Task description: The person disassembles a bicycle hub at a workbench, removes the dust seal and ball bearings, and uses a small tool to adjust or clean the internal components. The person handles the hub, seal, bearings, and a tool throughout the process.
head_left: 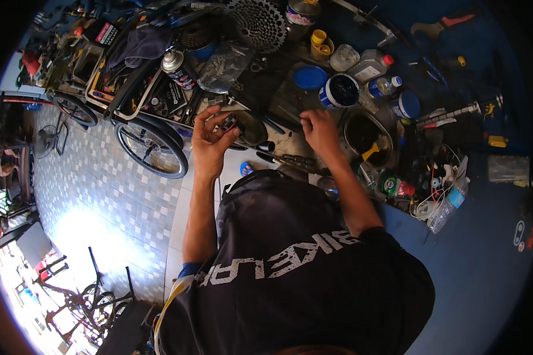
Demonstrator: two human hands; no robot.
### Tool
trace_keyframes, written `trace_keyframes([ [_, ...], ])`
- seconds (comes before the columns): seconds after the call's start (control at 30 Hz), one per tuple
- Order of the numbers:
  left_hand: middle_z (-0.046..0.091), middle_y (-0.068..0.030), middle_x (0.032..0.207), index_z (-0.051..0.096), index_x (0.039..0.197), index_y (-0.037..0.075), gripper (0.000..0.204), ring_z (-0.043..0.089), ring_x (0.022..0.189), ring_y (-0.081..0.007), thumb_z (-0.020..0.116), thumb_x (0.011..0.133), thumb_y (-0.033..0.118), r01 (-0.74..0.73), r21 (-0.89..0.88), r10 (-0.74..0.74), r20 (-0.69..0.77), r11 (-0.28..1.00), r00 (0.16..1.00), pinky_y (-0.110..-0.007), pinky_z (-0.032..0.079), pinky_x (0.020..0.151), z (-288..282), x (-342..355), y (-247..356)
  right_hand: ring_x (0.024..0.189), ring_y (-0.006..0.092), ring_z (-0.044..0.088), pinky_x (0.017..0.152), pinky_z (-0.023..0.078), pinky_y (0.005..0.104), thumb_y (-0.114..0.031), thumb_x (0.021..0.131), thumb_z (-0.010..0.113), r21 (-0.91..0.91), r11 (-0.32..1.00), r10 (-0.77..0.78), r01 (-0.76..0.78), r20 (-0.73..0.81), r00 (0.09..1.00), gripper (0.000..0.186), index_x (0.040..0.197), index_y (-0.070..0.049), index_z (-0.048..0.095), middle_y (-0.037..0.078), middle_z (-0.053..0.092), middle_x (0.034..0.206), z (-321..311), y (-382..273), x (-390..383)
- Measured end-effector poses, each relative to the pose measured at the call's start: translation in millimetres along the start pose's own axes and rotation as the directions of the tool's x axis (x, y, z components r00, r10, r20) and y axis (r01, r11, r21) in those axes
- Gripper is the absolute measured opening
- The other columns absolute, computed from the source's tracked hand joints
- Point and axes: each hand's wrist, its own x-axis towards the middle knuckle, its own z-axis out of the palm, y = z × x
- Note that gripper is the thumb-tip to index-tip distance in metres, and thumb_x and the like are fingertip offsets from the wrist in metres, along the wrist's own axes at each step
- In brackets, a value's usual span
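Raised over the bench's near edge, my left hand [209, 142] grips a small round metal part [227, 122] between thumb and fingers. This part looks dark and silvery with a reddish edge; its exact kind is too small to make out. My right hand [321, 131] is closed in a pinch to the right, apart from the left. A thin, pale, rod-like tool [289, 113] seems to stick out from its fingertips toward the left. Beyond the right hand stand a tub of dark grease [327, 100] and a blue lid [310, 77].
A metal basin [350, 125] holds a yellow-handled brush [371, 151] to the right. Bottles, including a grey one with a red cap [372, 64], crowd the bench. At the left are a spray can [176, 66] and a bicycle wheel [131, 158]. A large cassette [257, 26] lies at the back.
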Motion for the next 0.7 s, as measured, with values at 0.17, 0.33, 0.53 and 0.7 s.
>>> trace_keyframes([
  [0.17, 0.064, -0.0175, 0.135, 0.047, 0.147, 0.001, 0.061, 0.072, 0.113, -0.0268, 0.075, 0.094, -0.011, -0.037, 0.022, 0.040, -0.115, 0.999, 0.993, -0.045, 0.068, 0.094, -13.1, -5.5, 10.9, 0.112, 0.0296, 0.061, 0.098, 0.046, 0.0477, -0.033, 0.088, 0.086, -0.126, 0.992, -0.007, 0.003, -0.035, 0.999, 0.023, 0.092, -0.010, 0.083, 0.007, 0.070, 0.098, -12.7, -23.3, 14.8],
  [0.33, 0.063, -0.0157, 0.134, 0.049, 0.145, 0.001, 0.056, 0.071, 0.110, -0.0240, 0.074, 0.096, -0.008, -0.079, 0.055, 0.089, -0.215, 0.995, 0.972, -0.042, 0.069, 0.089, -36.6, -15.8, 22.4, 0.114, 0.0281, 0.064, 0.107, 0.043, 0.0477, -0.028, 0.095, 0.081, 0.075, 0.972, -0.220, 0.225, -0.063, 0.973, 0.029, 0.122, -0.017, 0.082, 0.009, 0.073, 0.110, 7.9, -56.2, 31.9],
  [0.53, 0.063, -0.0153, 0.133, 0.049, 0.145, 0.001, 0.057, 0.072, 0.108, -0.0243, 0.075, 0.094, -0.006, -0.091, 0.122, 0.126, -0.317, 0.988, 0.940, -0.040, 0.068, 0.087, -51.5, -46.3, 35.0, 0.131, 0.0334, 0.060, 0.117, 0.039, 0.0522, -0.014, 0.100, 0.069, 0.183, 0.895, -0.384, 0.407, -0.151, 0.911, 0.065, 0.163, -0.013, 0.050, 0.017, 0.067, 0.138, 32.5, -112.7, 88.6],
  [0.7, 0.065, -0.0184, 0.135, 0.048, 0.146, 0.001, 0.059, 0.073, 0.110, -0.0277, 0.077, 0.094, -0.005, -0.129, 0.108, 0.162, -0.403, 0.986, 0.901, -0.042, 0.069, 0.086, -70.6, -78.7, 30.5, 0.136, 0.0398, 0.057, 0.115, 0.043, 0.0514, -0.019, 0.101, 0.070, 0.324, 0.656, -0.627, 0.682, -0.271, 0.731, 0.062, 0.160, -0.012, 0.053, 0.018, 0.063, 0.149, 21.6, -209.9, 202.4],
])
